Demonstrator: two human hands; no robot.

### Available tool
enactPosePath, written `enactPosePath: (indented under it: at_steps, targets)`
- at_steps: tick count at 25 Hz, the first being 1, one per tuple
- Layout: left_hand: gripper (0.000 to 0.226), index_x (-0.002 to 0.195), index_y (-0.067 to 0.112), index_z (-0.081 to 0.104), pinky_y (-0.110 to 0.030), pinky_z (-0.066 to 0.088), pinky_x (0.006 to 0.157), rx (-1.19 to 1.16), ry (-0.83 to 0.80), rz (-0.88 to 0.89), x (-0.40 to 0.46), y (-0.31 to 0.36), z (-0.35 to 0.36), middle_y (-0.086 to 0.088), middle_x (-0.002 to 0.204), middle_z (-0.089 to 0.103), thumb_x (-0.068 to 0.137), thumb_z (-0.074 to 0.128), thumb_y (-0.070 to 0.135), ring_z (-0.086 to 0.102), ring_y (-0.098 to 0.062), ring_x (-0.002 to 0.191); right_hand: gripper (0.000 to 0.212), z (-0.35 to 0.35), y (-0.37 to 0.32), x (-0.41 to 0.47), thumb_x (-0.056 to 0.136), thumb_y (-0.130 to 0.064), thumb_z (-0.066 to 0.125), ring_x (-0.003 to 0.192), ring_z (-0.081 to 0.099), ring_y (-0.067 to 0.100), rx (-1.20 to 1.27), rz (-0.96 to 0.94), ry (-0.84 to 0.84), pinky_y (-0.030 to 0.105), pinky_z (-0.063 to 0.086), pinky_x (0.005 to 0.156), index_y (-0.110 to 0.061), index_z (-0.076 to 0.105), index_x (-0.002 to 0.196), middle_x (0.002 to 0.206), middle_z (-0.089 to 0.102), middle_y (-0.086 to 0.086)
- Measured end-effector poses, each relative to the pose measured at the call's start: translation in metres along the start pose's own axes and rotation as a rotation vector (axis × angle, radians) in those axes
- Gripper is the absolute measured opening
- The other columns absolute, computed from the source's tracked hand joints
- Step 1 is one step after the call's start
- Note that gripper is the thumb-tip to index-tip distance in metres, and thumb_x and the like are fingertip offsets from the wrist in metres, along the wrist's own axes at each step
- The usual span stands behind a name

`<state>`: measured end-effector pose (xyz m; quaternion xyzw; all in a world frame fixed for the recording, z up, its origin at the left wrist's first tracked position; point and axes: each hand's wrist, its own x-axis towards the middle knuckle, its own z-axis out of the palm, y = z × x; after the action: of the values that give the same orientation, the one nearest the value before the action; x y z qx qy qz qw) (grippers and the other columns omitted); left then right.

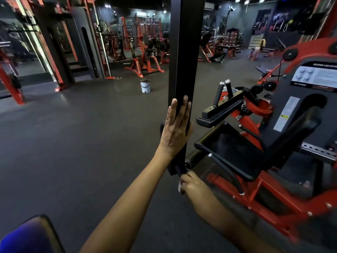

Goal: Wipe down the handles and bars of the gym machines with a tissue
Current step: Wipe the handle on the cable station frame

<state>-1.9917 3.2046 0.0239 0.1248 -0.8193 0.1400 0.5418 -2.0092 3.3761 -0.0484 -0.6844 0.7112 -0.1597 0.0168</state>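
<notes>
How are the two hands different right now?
The left hand lies flat with straight fingers against the black post; the right hand is curled, pinching a white tissue. The left hand is higher up the post; the right hand sits at its bottom end. Both are bare and by the same post.

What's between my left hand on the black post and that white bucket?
Only bare dark floor separates the left hand from the white bucket, as the head view shows.

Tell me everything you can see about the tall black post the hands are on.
The black post is a square-edged upright that looks like matt painted metal, running from the top of the frame to near the floor. The left hand lies flat against it, fingers straight. At its lower end the right hand holds a white tissue.
</notes>
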Motion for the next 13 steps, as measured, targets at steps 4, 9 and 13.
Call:
enactPosePath:
  at_steps: [4, 9, 13]
  targets:
    - [0.090, 0.153, 0.014, -0.006, -0.042, 0.011, 0.121, -0.052, 0.023, -0.031, 0.002, 0.003, 0.001, 0.002, 0.159, -0.022, 0.089, 0.057, 0.011, -0.016, -0.022, 0.147, 0.022, -0.021, 0.005, 0.029, 0.065, 0.006, 0.073, 0.089, 0.059, 0.022, 0.079, 0.137, 0.097, 0.020, 0.040, 0.078, -0.009, 0.073, 0.082, 0.091, 0.064, 0.009]
    - [0.092, 0.153, 0.014, -0.011, -0.042, 0.011, 0.121, -0.052, 0.033, -0.013, 0.002, 0.001, 0.002, 0.000, 0.159, -0.022, 0.089, 0.056, 0.010, -0.015, -0.023, 0.147, 0.026, 0.002, 0.023, 0.035, 0.076, -0.001, 0.065, 0.101, 0.056, 0.025, -0.103, -0.041, -0.071, 0.035, 0.049, 0.082, -0.008, 0.066, 0.100, 0.108, 0.058, 0.011]
    - [0.095, 0.153, 0.013, -0.009, -0.041, 0.010, 0.121, -0.064, 0.067, -0.035, 0.001, 0.003, 0.005, 0.000, 0.160, -0.020, 0.086, 0.059, 0.007, -0.013, -0.024, 0.148, 0.009, -0.012, 0.026, 0.035, 0.084, 0.002, 0.052, 0.064, 0.060, 0.018, -0.117, 0.005, -0.070, 0.025, 0.046, 0.057, -0.002, 0.060, 0.083, 0.077, 0.063, 0.012]
